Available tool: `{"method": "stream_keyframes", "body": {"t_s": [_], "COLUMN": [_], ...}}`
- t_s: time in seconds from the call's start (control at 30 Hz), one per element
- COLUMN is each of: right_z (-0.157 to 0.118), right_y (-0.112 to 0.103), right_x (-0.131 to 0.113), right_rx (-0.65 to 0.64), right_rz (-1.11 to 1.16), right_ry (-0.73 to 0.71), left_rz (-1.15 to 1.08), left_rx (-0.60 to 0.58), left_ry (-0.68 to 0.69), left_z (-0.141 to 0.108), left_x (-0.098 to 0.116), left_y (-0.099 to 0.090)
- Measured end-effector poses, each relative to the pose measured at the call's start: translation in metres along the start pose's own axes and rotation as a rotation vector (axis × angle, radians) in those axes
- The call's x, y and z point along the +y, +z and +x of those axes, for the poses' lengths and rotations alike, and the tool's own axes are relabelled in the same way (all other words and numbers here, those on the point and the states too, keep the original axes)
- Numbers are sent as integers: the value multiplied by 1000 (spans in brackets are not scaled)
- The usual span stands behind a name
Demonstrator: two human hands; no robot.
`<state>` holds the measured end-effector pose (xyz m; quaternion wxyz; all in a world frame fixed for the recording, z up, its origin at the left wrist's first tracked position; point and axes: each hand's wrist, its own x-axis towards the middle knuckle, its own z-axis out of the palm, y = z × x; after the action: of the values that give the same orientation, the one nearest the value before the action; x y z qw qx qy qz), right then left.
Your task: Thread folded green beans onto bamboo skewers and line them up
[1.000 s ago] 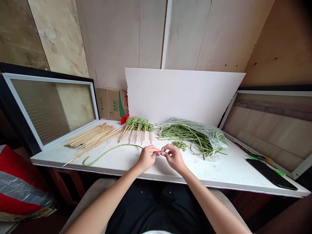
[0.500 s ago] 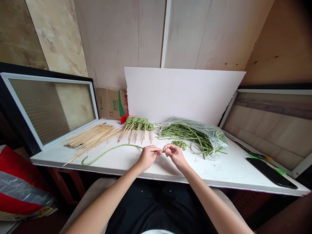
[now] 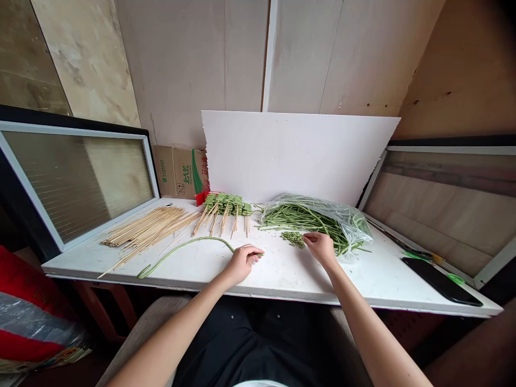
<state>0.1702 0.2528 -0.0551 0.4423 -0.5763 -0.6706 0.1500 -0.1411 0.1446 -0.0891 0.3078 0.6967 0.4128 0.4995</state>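
My left hand (image 3: 241,264) is closed around one end of a long green bean (image 3: 189,242), whose tip shows past the thumb and forefinger. The rest of that bean curves away to the left over the white table and hooks back at its far end. Beside a small pile of short bean pieces (image 3: 292,237), my right hand (image 3: 320,248) has its fingertips pinched together. Whatever may be between those fingertips is too small to make out. Just behind it, many long beans (image 3: 300,216) spill from a clear plastic bag (image 3: 358,223).
Wooden skewers (image 3: 147,228) lie in a loose heap at the left. Several skewered bean bundles (image 3: 228,205) are stacked at the back middle, near a cardboard box (image 3: 177,172). A black phone (image 3: 441,280) and scissors (image 3: 419,252) lie at the right of the white table (image 3: 278,279).
My right hand has moved right, away from my left hand, to the pile of short bean pieces. My left hand keeps its hold on the long bean. The view has shifted slightly.
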Motion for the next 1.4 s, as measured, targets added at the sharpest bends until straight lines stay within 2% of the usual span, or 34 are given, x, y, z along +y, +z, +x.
{"method": "stream_keyframes", "body": {"t_s": [0.13,0.37,0.53,0.63,0.73,0.8,0.87,1.0,1.03,1.13,1.23,1.3,1.4], "right_z": [9,37,35,26,16,7,-5,-33,-40,-57,-61,-57,-47], "right_y": [2,39,49,46,42,38,34,33,35,43,49,46,36], "right_x": [6,-18,-23,-21,-23,-29,-41,-75,-83,-100,-105,-102,-95], "right_rx": [-1,-123,-99,-43,22,17,-90,-601,-663,-619,-521,-463,-419], "right_rz": [-127,-352,-467,-435,-315,-215,-72,248,283,281,250,243,218], "right_ry": [-37,-258,-285,-294,-298,-302,-319,-427,-456,-531,-611,-638,-599], "left_rz": [-5,5,1,-19,-25,-10,15,42,35,5,22,96,290], "left_rx": [1,0,-7,15,59,80,102,142,146,154,166,167,119], "left_ry": [-35,-55,-76,-72,-73,-80,-83,-74,-72,-65,-52,-22,64], "left_z": [0,0,-1,-1,-1,-1,0,2,2,2,2,3,2], "left_x": [5,10,12,10,9,9,10,11,11,10,11,12,13], "left_y": [0,0,1,1,0,-1,-2,-4,-4,-5,-7,-9,-11]}}
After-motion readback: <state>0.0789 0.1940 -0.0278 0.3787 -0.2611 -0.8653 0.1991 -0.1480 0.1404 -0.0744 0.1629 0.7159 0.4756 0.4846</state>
